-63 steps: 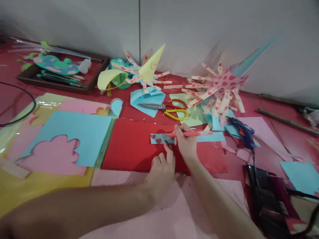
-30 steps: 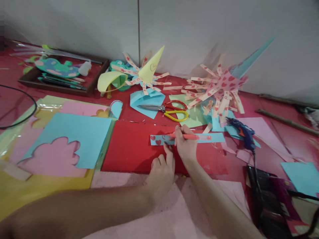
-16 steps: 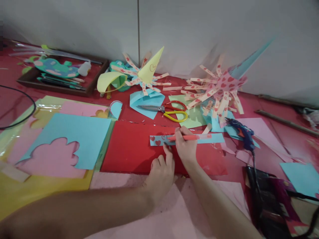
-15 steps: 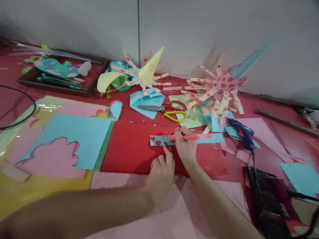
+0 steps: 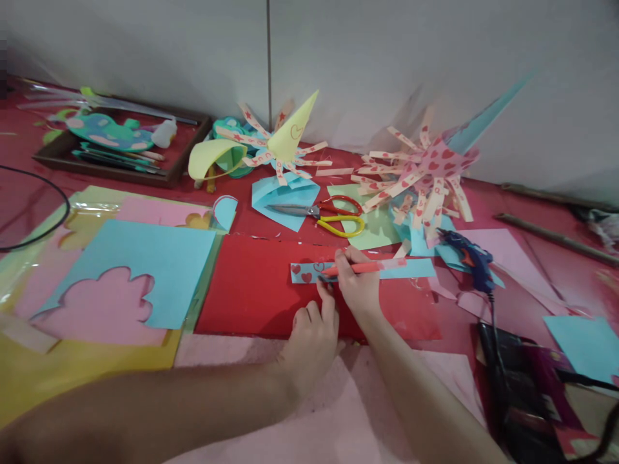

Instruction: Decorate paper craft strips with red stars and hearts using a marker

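Observation:
My right hand [image 5: 358,287] is closed round a red pen [image 5: 370,265], its tip on a blue paper strip [image 5: 411,268]. Two filled red hearts show at the strip's left end, and beside them is an outlined heart near the pen tip. My left hand [image 5: 315,327] holds nothing; its index finger stretches out and presses on the strip's lower edge, with the other fingers loosely bent. Under the strip lies a red board [image 5: 251,290]. My right hand covers part of the strip's middle.
Beyond the board lie scissors [image 5: 309,211] on folded blue paper [image 5: 287,187]. Two paper figures [image 5: 290,138] with cone tops stand by the wall. At right are a glue gun [image 5: 471,258] and its cord; at left, cut coloured sheets [image 5: 169,251] and a tool tray [image 5: 171,174].
The outlined heart on the strip has gone from a partial curve to a fuller outline. My right hand and the pen have shifted slightly; my left hand has stayed in place.

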Available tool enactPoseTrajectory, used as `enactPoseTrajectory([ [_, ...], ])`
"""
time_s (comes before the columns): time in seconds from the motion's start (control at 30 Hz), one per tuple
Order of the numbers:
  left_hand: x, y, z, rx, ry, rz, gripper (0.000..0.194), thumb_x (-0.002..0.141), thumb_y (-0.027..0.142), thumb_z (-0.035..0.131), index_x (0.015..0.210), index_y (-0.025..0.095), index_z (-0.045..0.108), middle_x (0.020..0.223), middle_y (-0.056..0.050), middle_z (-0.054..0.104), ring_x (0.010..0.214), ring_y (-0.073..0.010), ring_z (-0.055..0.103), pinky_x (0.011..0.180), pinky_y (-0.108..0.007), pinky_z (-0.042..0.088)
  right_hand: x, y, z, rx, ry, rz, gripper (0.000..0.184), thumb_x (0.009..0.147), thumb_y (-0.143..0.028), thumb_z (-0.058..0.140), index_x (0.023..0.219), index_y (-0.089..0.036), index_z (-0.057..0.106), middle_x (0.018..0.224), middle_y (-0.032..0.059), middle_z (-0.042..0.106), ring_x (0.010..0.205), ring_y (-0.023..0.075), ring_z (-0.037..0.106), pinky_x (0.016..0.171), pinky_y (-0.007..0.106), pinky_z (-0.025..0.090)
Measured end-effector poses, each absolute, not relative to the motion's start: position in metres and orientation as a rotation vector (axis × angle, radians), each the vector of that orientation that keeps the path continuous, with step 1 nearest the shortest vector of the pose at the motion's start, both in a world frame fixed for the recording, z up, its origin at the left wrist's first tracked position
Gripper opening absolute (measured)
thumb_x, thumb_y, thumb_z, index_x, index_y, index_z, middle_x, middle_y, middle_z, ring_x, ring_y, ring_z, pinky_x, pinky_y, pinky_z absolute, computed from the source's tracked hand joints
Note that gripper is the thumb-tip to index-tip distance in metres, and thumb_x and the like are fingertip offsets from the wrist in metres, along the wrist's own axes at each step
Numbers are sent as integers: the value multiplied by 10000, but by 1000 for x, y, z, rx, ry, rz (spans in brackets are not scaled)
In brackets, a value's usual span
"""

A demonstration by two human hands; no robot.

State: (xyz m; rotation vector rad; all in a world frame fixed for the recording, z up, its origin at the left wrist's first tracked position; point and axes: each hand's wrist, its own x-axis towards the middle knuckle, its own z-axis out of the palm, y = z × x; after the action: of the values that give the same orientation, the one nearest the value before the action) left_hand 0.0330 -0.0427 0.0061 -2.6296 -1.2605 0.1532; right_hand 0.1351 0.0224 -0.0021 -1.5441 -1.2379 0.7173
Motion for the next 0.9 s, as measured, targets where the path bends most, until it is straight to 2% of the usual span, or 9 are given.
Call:
enactPoseTrajectory([
  [0.13,34,-43,7,-2630,-1252,164,548,805,480,471,1143,58,556,1224,-207,541,623,-152,541,502,-282,443,135,22,-1,-1540,-1210,755,347,790,-253,468,519,-208,256,452,-83,283,434,63,300,440,195,303],
  [0.27,34,-43,8,-2628,-1253,172,572,802,488,470,1156,44,543,1226,-210,538,617,-151,546,504,-281,447,135,22,-1,-1509,-1118,886,349,823,-318,474,531,-211,317,370,-93,358,368,67,386,434,194,366],
  [0.47,34,-43,8,-2636,-1258,166,583,794,483,487,1161,33,536,1231,-219,532,614,-153,552,501,-283,449,135,23,-1,-1497,-1124,932,371,815,-371,502,523,-212,336,357,-85,388,404,91,502,397,181,386],
  [0.73,34,-42,10,-2642,-1258,183,600,801,474,479,1183,13,514,1236,-229,524,621,-161,558,509,-290,455,135,23,-2,-1505,-1153,912,381,815,-376,507,518,-210,335,366,-83,399,457,97,542,462,187,417],
  [0.9,34,-41,10,-2680,-1260,216,579,823,466,446,1185,19,514,1248,-235,511,639,-165,568,517,-289,457,135,23,-4,-1523,-1197,895,389,816,-378,500,512,-208,326,391,-82,400,448,87,516,476,190,411],
])
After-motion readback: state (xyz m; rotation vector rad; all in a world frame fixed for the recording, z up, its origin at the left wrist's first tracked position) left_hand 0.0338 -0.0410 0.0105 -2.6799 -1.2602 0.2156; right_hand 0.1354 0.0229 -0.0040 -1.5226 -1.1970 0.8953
